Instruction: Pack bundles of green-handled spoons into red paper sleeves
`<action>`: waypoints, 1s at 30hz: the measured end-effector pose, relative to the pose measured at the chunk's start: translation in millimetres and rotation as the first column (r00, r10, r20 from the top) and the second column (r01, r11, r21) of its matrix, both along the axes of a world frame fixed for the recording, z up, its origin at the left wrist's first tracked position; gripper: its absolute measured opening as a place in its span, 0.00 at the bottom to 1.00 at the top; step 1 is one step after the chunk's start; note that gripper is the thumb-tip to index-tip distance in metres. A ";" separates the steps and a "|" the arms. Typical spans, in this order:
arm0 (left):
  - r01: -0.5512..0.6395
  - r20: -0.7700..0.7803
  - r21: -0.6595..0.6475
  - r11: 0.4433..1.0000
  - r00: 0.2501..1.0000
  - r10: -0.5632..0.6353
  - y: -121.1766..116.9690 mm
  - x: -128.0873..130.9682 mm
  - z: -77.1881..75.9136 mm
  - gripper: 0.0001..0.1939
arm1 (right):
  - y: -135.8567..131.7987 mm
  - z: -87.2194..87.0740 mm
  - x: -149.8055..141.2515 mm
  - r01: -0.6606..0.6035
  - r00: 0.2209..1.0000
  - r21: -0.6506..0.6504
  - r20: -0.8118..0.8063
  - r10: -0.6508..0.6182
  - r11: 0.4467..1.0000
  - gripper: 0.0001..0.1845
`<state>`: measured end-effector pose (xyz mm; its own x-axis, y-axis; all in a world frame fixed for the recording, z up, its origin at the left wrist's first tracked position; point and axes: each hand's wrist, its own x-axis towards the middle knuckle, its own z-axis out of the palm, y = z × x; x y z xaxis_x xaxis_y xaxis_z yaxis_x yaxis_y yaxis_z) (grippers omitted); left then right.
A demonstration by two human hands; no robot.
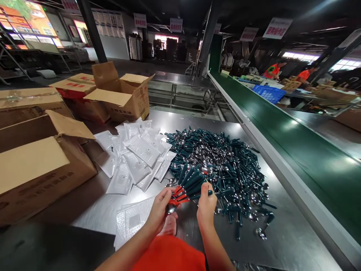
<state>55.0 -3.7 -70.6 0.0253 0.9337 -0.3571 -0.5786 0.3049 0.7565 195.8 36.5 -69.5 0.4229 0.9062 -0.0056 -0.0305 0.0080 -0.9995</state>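
My left hand (160, 211) grips a fanned bunch of spoons (188, 185) with dark green handles, reddish necks and metal bowls, held low over the steel table (93, 205). My right hand (207, 206) pinches one green handle at the right side of the bunch. Just beyond both hands lies a big heap of the same green-handled spoons (225, 165). A pile of white plastic pouches (135, 158) sits to the left of the heap, and one bubble pouch (132, 220) lies flat under my left wrist.
Open cardboard boxes stand at the left (36, 165) and at the back (124, 98). A green conveyor belt (282, 131) runs along the table's right side. People in orange work far right (272, 70) near a blue crate (268, 93).
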 end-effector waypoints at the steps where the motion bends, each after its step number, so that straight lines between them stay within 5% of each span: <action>1: -0.018 -0.004 -0.010 1.000 1.000 0.018 -0.3 4.2 -0.1 0.26 | -0.4 1.3 -4.7 0.016 1.000 0.041 0.003 -0.016 0.999 0.24; 4: -0.032 -0.044 -0.030 0.999 0.999 0.030 -0.3 11.0 0.1 0.29 | -3.9 10.0 -16.9 -0.100 0.980 0.122 -0.158 0.119 0.987 0.28; 9: 0.008 -0.074 -0.006 1.000 0.997 -0.008 2.7 4.1 5.9 0.23 | -5.2 21.0 -16.8 -0.530 0.694 0.216 -0.446 0.566 0.820 0.31; 12: 0.054 0.110 -0.190 0.980 0.993 -0.034 6.2 -1.3 7.2 0.16 | -4.8 19.9 -10.8 -0.544 0.663 0.253 -0.455 0.594 0.800 0.31; 16: 0.172 0.365 -0.452 0.875 0.931 0.005 9.1 -5.6 -1.0 0.14 | -10.9 18.5 -5.0 -0.564 0.682 0.276 -0.375 0.628 0.778 0.30; 21: 0.494 0.468 -0.404 0.770 0.834 -0.290 7.2 -4.8 -18.4 0.24 | -19.1 18.2 -5.2 -0.633 0.637 0.261 -0.358 0.682 0.729 0.27; 25: 0.399 0.441 -0.417 0.817 0.874 -0.202 8.4 0.1 -21.9 0.13 | -20.4 20.2 -10.9 -0.545 0.654 0.333 -0.406 0.639 0.769 0.24; 30: 0.468 0.494 -0.440 0.766 0.839 -0.229 6.9 -0.8 -17.3 0.13 | -22.4 31.9 -9.6 -0.672 0.663 0.293 -0.170 0.729 0.680 0.21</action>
